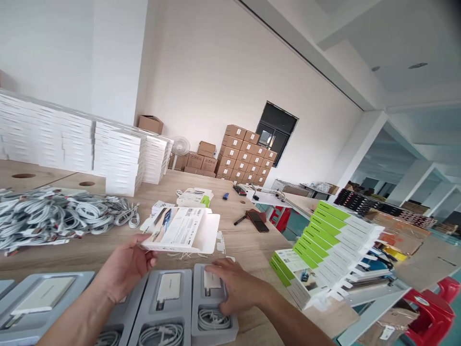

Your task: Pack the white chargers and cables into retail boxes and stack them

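Observation:
My left hand (124,266) is closed on the near left edge of a white printed carton (180,228), which is tilted, with its end flap standing open at the right. My right hand (236,283) is closed on a grey tray (197,315) at the front of the table, its fingers over the upper end and the thumb by the coiled cable. In that tray are a white charger (212,283), partly hidden by the fingers, and a white coiled cable (213,319). More grey trays (187,283) with chargers and cables stand beside it on the left.
A heap of grey-white cables (65,216) lies at left, before stacked white boxes (122,154). Stacked green-and-white cartons (324,235) stand at right. A phone (258,221), a marker (240,219) and a blue object (225,196) lie on the table. Red stools (432,307) stand lower right.

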The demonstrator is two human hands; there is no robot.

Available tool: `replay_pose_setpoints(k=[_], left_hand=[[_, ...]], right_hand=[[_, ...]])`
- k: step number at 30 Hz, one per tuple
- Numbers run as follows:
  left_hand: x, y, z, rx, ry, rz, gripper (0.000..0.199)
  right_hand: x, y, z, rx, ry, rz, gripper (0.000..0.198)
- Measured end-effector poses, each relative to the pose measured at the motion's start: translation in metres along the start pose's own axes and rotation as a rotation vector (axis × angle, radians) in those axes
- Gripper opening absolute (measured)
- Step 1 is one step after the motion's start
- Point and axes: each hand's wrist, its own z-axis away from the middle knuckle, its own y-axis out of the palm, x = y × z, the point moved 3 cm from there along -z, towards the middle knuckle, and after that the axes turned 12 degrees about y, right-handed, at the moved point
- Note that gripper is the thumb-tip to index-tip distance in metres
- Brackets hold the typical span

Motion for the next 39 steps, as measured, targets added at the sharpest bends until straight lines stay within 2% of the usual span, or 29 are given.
replay_pose_setpoints(k=[3,7,10,12,14,17,20,24,26,29,31,33,35,37,39], left_hand=[[-0.003,-0.001,-0.002,0.001,0.054,-0.018,0.012],[-0.002,-0.003,-0.004,0.004,0.098,-0.039,0.016],[0.007,-0.001,-0.001,0.067,0.090,-0.090,0.020],[0.016,0.003,0.003,0.122,0.063,-0.126,0.029],[0.026,0.009,0.009,0.174,0.019,-0.156,0.044],[0.036,0.018,0.018,0.220,-0.040,-0.188,0.066],[0.037,0.023,0.024,0.226,-0.055,-0.201,0.075],[0.035,0.025,0.025,0.224,-0.052,-0.181,0.074],[0.035,0.024,0.023,0.221,-0.027,-0.162,0.070],[0.035,0.023,0.018,0.184,0.056,-0.140,0.065],[0.034,0.023,0.017,0.149,0.124,-0.120,0.064],[0.033,0.024,0.018,0.130,0.173,-0.109,0.064],[0.033,0.026,0.021,0.155,0.167,-0.124,0.066],[0.035,0.029,0.025,0.220,0.095,-0.158,0.068],[0.034,0.031,0.027,0.298,0.002,-0.169,0.071]], right_hand=[[-0.002,-0.012,0.005,-0.101,-0.011,-0.060,0.094],[-0.028,-0.048,0.023,-0.357,0.161,-0.390,0.080],[-0.046,-0.077,0.027,-0.585,0.258,-0.556,0.068],[-0.051,-0.090,0.023,-0.718,0.352,-0.541,0.067],[-0.050,-0.097,0.015,-0.789,0.476,-0.434,0.071],[-0.039,-0.099,0.000,-0.804,0.611,-0.198,0.076],[-0.028,-0.097,-0.010,-0.807,0.647,-0.109,0.077],[-0.017,-0.095,-0.020,-0.847,0.590,-0.103,0.078],[-0.011,-0.092,-0.028,-0.836,0.429,-0.193,0.072],[0.003,-0.076,-0.043,-0.738,0.060,-0.521,0.054],[0.011,-0.058,-0.053,-0.719,-0.070,-0.724,0.055],[0.016,-0.037,-0.064,-0.698,-0.097,-0.932,0.075],[0.018,-0.016,-0.075,-0.587,-0.105,-1.207,0.097],[0.017,-0.003,-0.081,-0.452,-0.126,-1.473,0.103],[0.010,0.000,-0.081,-0.382,-0.135,-1.644,0.099]])
